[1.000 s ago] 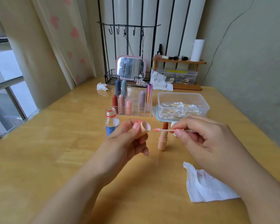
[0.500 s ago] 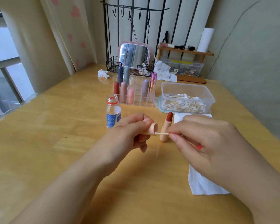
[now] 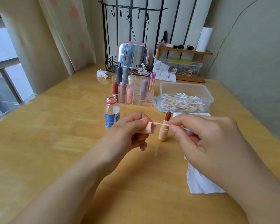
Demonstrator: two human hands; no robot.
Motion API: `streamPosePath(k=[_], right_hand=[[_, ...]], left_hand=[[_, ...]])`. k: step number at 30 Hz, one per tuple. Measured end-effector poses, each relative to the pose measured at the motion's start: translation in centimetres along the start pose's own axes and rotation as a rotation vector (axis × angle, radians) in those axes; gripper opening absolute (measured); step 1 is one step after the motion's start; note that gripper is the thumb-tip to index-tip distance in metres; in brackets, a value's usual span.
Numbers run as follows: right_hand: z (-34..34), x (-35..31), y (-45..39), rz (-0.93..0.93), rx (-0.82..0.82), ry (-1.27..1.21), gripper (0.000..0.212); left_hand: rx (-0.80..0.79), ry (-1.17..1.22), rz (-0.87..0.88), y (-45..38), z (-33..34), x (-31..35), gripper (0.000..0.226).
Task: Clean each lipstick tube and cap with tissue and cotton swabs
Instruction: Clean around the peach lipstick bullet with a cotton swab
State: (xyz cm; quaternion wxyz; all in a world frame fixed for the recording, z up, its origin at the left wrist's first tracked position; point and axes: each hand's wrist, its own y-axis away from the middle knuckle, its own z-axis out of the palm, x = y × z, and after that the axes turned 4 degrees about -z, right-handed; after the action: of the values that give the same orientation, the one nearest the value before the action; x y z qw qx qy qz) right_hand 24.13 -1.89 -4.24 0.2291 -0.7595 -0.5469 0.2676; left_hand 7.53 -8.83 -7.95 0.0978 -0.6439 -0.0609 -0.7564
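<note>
- Left hand point(image 3: 128, 135) fingers gripped the peach cap point(image 3: 149, 128) above the tabletop point(image 3: 55, 126).
- Right hand point(image 3: 205, 136) fingers pinched the cotton swab point(image 3: 162, 124) — pink tip at the cap's rim.
- Lipstick tube point(image 3: 164, 128) stood upright, just behind.

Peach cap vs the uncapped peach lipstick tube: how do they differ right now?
The cap is gripped in the left hand, lying sideways; the tube stands upright on the table, untouched. The cap's open mouth meets the cotton swab pinched in the right hand; the tube shows an exposed dark red bullet. Both are peach.
</note>
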Motion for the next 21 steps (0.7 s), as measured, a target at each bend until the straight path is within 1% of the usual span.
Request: streamPosePath(k=[2,4,5,7,10,13,15,17,19,21], right_hand=[[0.1,-0.2,0.1,-0.072,-0.060,-0.017,0.017],[-0.1,0.0,0.2,-0.077,-0.104,-0.029,0.018],[-0.2,0.2,0.1,-0.046,-0.105,-0.034,0.017],[-0.4,0.4,0.1,0.010,-0.053,-0.018,0.013],[-0.2,-0.2,-0.1,0.023,0.033,0.035,0.009],[0.2,-0.6,0.0,-0.040,-0.031,0.076,0.014],[0.2,-0.5,0.0,-0.069,-0.066,0.029,0.016],[0.1,-0.4,0.0,-0.032,-0.036,0.007,0.014],[0.3,-0.2,-0.1,0.030,-0.024,0.034,0.010],[0.5,-0.2,-0.1,0.081,-0.106,0.033,0.009]], left_hand=[[-0.007,0.010,0.003,0.0,-0.1,0.0,0.023],[-0.013,0.014,0.001,0.1,0.0,0.0,0.023],[-0.017,0.014,0.000,0.1,0.0,0.0,0.023],[-0.023,0.011,-0.001,0.2,0.1,0.1,0.024],[-0.019,0.016,-0.008,0.2,0.1,0.2,0.024],[-0.005,0.017,-0.007,0.1,0.0,0.0,0.022],[0.000,-0.001,-0.013,0.1,0.2,-0.1,0.021],[-0.001,-0.006,-0.018,0.2,0.3,-0.1,0.021],[0.010,0.003,-0.017,0.1,0.2,-0.1,0.022],[0.039,-0.010,-0.024,0.1,0.0,-0.2,0.022]])
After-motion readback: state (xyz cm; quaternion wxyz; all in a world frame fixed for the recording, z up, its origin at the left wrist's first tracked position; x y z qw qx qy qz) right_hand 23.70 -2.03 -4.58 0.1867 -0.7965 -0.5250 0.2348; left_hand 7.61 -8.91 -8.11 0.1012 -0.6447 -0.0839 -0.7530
